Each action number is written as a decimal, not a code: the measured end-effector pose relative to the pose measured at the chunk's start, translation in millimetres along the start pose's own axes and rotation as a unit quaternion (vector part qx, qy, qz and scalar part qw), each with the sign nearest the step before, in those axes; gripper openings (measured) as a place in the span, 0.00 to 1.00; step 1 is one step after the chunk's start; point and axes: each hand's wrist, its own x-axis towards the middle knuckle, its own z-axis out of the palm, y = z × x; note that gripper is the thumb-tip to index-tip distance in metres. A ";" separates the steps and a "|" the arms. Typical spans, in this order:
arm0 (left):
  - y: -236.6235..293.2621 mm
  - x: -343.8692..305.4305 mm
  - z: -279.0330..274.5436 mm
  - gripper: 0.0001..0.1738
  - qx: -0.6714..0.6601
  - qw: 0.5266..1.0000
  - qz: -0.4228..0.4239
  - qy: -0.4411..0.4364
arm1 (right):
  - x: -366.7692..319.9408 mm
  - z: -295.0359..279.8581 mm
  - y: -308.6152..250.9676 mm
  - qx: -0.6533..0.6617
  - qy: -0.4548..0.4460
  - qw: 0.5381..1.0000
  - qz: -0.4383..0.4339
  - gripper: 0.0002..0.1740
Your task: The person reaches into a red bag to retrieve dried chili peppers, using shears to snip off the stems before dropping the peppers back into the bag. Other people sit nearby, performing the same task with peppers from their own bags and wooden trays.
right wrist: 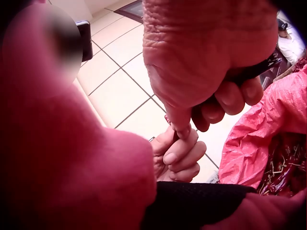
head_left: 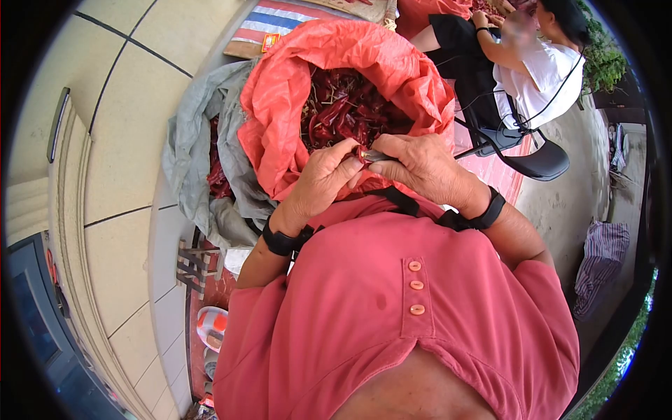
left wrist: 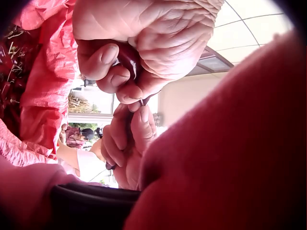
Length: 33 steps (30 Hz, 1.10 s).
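Observation:
My left hand pinches a dark red chili pepper by its end, above the mouth of a red woven sack. In the left wrist view, the glossy chili lies under the curled fingers of my left hand. My right hand grips a small metal tool, its tip against the chili. The right wrist view shows a dark handle across the palm of my right hand. Both hands' fingertips meet. Dried red chilies lie inside the sack.
Left of the red sack stands a grey sack with more chilies. A person in a white top sits at the upper right, near a black seat. A striped cloth lies farther right. Slippers are at the lower left.

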 end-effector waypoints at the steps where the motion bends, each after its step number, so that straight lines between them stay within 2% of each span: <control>1: -0.5 0.3 -1.3 0.14 -0.001 1.000 0.002 -0.004 | 0.5 -0.2 -0.3 -0.006 -0.006 1.000 0.003 0.13; 4: -5.3 -0.2 -4.1 0.13 -0.020 1.000 0.002 -0.013 | -0.4 6.0 2.7 0.002 -0.013 1.000 0.017 0.13; 7: -12.0 -1.0 -6.4 0.11 -0.037 0.999 -0.006 -0.016 | -1.1 21.2 18.3 0.180 -0.037 0.983 0.023 0.13; 9: -14.8 -5.9 -13.3 0.10 -0.009 1.000 0.000 -0.015 | -1.6 30.4 24.6 0.305 0.028 0.952 0.016 0.14; 10: -15.9 -9.6 -20.0 0.11 0.039 0.999 0.015 0.029 | -1.4 32.6 25.8 0.367 0.061 0.928 0.012 0.14; 11: -16.5 -15.1 -29.5 0.12 0.086 0.993 0.029 0.072 | -3.3 25.6 27.5 0.406 0.059 0.909 0.073 0.14; 12: -15.7 -22.4 -42.3 0.13 0.153 0.978 0.000 0.142 | -7.2 10.8 30.6 0.443 0.057 0.885 0.133 0.14; 13: -14.8 -30.1 -59.6 0.13 0.219 0.952 -0.028 0.212 | -10.7 0.8 34.2 0.477 0.055 0.856 0.191 0.14; 14: -28.6 -39.6 -84.6 0.14 0.345 0.894 -0.005 0.286 | -15.3 -0.1 36.2 0.473 0.062 0.851 0.219 0.14; 15: -42.2 -48.1 -108.1 0.14 0.461 0.813 0.018 0.354 | -22.0 2.9 36.9 0.468 0.070 0.845 0.247 0.14; 16: -28.4 -56.0 -119.1 0.14 0.446 0.805 -0.044 0.389 | -28.2 7.0 39.3 0.464 0.079 0.839 0.274 0.14; 17: -49.4 -69.4 -151.1 0.15 0.501 0.766 -0.067 0.398 | -35.1 15.9 46.6 0.444 0.082 0.849 0.275 0.15; 20: -86.0 -92.6 -207.4 0.17 0.511 0.735 -0.107 0.433 | -44.9 26.5 52.5 0.442 0.055 0.846 0.294 0.15; 23: -90.2 -83.3 -211.0 0.20 0.735 0.515 -0.069 0.436 | -46.0 28.3 54.4 0.451 0.095 0.832 0.308 0.14; 26: -51.9 -38.8 -164.2 0.17 0.582 0.691 0.047 0.426 | -48.3 35.5 59.1 0.447 0.123 0.827 0.318 0.14; 27: -54.1 -22.4 -144.2 0.16 0.465 0.795 0.044 0.388 | -48.8 38.9 60.8 0.444 0.129 0.826 0.323 0.14; 28: -59.8 -4.5 -124.0 0.15 0.335 0.877 0.040 0.341 | -48.7 40.9 60.0 0.456 0.123 0.818 0.328 0.14; 29: -78.2 14.5 -107.2 0.13 0.343 0.892 0.057 0.288 | -48.9 42.9 58.6 0.468 0.117 0.810 0.332 0.14; 30: -90.5 32.2 -89.7 0.11 0.272 0.938 0.033 0.214 | -48.8 44.3 56.7 0.480 0.112 0.802 0.336 0.14; 32: -152.2 70.5 -73.9 0.16 0.374 0.909 -0.001 0.182 | -47.7 47.0 53.4 0.474 0.098 0.804 0.345 0.14; 33: -160.2 85.0 -63.6 0.18 0.411 0.891 -0.027 0.192 | -47.2 49.0 52.7 0.471 0.097 0.807 0.344 0.14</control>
